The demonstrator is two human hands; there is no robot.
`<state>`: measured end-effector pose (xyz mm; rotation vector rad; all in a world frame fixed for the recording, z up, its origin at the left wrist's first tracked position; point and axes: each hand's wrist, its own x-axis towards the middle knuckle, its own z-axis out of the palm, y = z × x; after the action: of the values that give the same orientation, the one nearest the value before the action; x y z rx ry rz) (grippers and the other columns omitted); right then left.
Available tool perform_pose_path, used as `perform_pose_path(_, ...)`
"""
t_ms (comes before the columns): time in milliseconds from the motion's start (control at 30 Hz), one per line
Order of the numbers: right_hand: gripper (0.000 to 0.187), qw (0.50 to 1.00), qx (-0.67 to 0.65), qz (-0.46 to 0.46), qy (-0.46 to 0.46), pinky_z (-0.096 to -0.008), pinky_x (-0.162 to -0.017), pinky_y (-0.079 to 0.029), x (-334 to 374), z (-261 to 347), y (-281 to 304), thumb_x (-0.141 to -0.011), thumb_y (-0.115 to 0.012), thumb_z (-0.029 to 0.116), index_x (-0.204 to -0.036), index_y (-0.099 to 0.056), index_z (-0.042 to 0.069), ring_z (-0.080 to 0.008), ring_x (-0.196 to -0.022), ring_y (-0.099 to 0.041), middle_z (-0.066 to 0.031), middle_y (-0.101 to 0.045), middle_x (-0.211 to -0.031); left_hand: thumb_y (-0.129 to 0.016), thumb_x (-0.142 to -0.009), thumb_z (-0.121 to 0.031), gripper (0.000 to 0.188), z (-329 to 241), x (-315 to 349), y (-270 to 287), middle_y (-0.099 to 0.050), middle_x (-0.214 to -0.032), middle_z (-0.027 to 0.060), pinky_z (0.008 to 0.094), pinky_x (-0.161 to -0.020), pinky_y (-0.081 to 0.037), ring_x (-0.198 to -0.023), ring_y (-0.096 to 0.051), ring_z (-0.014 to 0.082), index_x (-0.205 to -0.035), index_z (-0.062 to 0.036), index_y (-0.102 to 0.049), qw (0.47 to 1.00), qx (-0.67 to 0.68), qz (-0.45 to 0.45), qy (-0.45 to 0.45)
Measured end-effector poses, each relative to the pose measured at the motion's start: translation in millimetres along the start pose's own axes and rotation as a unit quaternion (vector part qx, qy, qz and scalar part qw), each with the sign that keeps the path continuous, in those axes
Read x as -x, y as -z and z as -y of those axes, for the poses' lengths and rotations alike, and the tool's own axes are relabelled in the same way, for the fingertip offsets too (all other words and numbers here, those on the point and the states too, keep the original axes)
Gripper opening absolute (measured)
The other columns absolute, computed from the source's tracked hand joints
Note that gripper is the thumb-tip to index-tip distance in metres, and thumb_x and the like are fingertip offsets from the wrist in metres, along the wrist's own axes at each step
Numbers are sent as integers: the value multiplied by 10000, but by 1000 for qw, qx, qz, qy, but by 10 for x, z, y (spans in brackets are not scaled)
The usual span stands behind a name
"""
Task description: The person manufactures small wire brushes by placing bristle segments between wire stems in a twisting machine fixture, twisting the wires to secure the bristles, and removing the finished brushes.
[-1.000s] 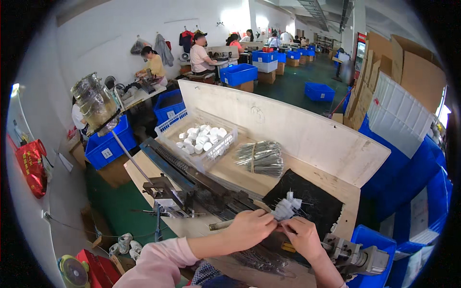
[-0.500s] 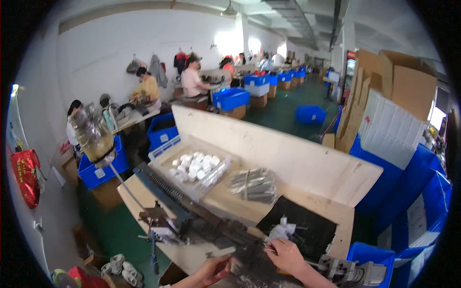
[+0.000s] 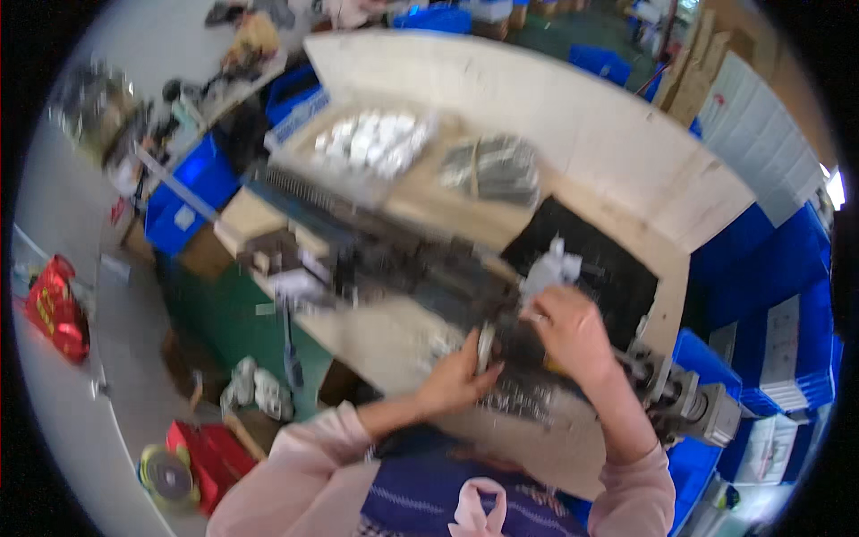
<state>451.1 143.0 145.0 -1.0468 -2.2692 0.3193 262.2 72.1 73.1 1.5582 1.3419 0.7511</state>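
My left hand (image 3: 455,383) is closed on a small pale bar-shaped piece (image 3: 485,347), held upright between thumb and fingers in front of a long dark metal machine (image 3: 403,268). My right hand (image 3: 577,331) is pinched at the machine's right end. Whatever its fingertips hold is too blurred to make out. Just beyond that hand, a cluster of white parts (image 3: 553,267) lies on a black mat (image 3: 608,277). Small shiny bits (image 3: 528,398) are scattered on the bench below the hands.
A clear tray (image 3: 295,134) of white pieces (image 3: 371,141) and a banded bundle of grey strips (image 3: 492,168) lie beyond the machine. A pale board (image 3: 537,98) walls the far side. Blue bins (image 3: 787,313) stand right; a motor-like unit (image 3: 702,412) sits at the bench's right end.
My view has tilted down, so the bench and hands appear higher and my sleeves now show. The left hand's pale piece has turned from lying nearly level to upright.
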Motion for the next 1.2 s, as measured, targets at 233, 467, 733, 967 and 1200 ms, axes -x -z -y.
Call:
perform_pose_path(233,360,982,10,49,-180,-370,-693,-539,975,268,-104,-714,-682,-24,-1063,-612,28,-286,-807,-644,-146,-566,-971,-629,-830,-137,558,619,705,1175,-395,-1335,222,448,-1060,-311,-1233,-405,363,-1326,13,-423,803,-304,-501,-107)
perform_pose_path(467,316,960,79,24,-269,-463,-708,-490,928,-234,-345,-731,-661,-31,-1010,-534,42,-389,-897,-606,-171,-572,-982,-617,-860,-209,484,452,679,1095,-311,-1410,247,455,-1121,-205,-1307,-290,420,-1294,-45,-477,789,-430,-438,-24)
perform_pose_path(733,299,964,17,39,-263,-480,-653,-459,1455,-256,-403,-836,-676,322,-879,-560,49,-386,-758,-583,-175,-582,-817,-489,-984,-348,382,735,138,1053,-588,-629,48,262,-461,-393,-499,-520,120,-858,-21,-641,893,316,-241,211)
perform_pose_path(967,207,954,43,40,-295,-481,-687,-448,1452,-207,-408,-755,-659,97,-896,-520,36,-401,-804,-560,-184,-555,-851,-488,-972,-248,245,704,-8,946,-467,-566,-10,235,-366,-302,-418,-417,94,-836,-60,-566,881,362,-255,166)
perform_pose_path(1200,206,958,41,44,-282,-475,-672,-467,1074,-242,-311,-793,-637,110,-942,-512,45,-406,-814,-596,-191,-595,-852,-442,-1009,-254,246,-516,-91,359,-434,-613,-31,203,-385,-282,-448,-383,32,-959,-35,-542,952,300,19,-50)
